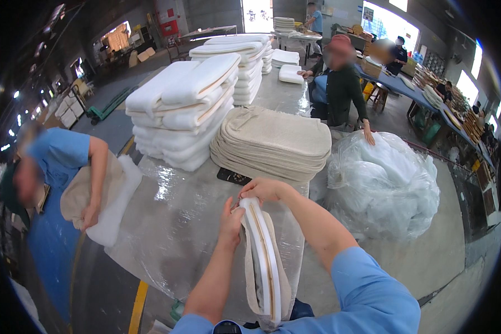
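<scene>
A beige fabric cushion cover [250,267] stands on edge in front of me, its near end close to my body. White padding with a tan middle layer [266,253] shows through its long open side. My left hand [231,224] grips the far end of the cover from the left, fingers bent round its edge. At the same end my right hand [263,190] reaches over from the right, its fingers closed on the cover's corner. Just beyond my hands lies a dark, flat patterned item [233,176], beside a neat stack of beige covers [270,139].
Folded white padding [178,111] is piled high on the plastic-covered table [167,222]. At right, a co-worker [342,89] touches a large clear plastic bag [384,189] of white material. Another co-worker [61,158] at left handles a beige cover and white padding [117,206].
</scene>
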Demonstrator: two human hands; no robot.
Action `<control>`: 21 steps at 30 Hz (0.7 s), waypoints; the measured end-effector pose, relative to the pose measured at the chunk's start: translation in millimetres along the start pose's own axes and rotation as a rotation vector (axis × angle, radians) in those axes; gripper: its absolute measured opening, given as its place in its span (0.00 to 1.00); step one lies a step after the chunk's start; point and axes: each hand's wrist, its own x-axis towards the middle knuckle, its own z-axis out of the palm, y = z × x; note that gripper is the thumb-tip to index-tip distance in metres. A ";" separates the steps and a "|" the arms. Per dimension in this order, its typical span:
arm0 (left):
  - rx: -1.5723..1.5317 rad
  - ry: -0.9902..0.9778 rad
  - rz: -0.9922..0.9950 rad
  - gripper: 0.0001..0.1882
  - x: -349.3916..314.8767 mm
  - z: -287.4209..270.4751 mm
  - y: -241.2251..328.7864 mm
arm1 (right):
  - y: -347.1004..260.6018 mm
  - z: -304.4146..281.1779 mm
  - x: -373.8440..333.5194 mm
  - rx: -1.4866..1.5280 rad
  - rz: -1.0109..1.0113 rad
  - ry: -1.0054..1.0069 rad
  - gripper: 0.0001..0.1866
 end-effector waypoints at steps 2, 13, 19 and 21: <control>0.049 0.024 -0.004 0.43 -4.8 3.3 5.2 | -4.4 -5.1 -0.8 0.047 0.013 -0.133 0.12; 0.229 0.027 0.084 0.51 -8.7 21.1 -15.0 | 1.1 13.0 -2.6 -0.250 -0.258 0.163 0.07; 0.141 0.088 0.106 0.45 -0.4 5.6 -24.9 | 13.3 65.8 -13.7 -0.450 -0.645 0.571 0.06; 0.152 0.078 0.083 0.43 -1.6 -0.5 -25.7 | 27.4 79.7 -21.4 -0.379 -0.767 0.656 0.06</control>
